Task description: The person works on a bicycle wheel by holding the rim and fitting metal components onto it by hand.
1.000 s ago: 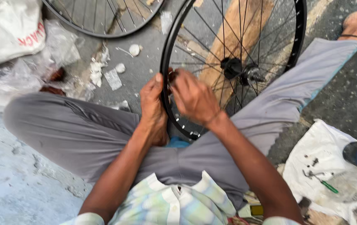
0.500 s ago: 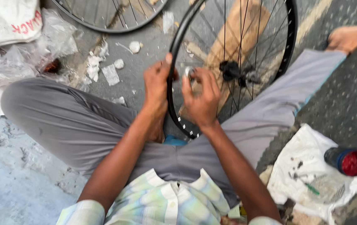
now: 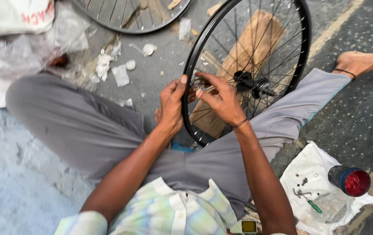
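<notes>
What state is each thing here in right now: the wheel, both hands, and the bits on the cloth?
Wheel: upright, leaning against the legs, no tyre on the rim.
Left hand: gripping the rim's outer edge.
Right hand: inside the rim, fingers pinched at the spokes.
Second wheel: flat on the ground.
Red-topped container: lying on its side on the white cloth.
Green-handled tool: lying untouched.

Bicycle wheel (image 3: 302,52) now leans further right in view than a second ago, hub (image 3: 249,82) right of both hands. Left hand (image 3: 172,104) shifts from behind the rim to gripping its outer edge, thumb up. Right hand (image 3: 219,99) opens from a fist-like hold, fingers now pinching among spokes.
</notes>
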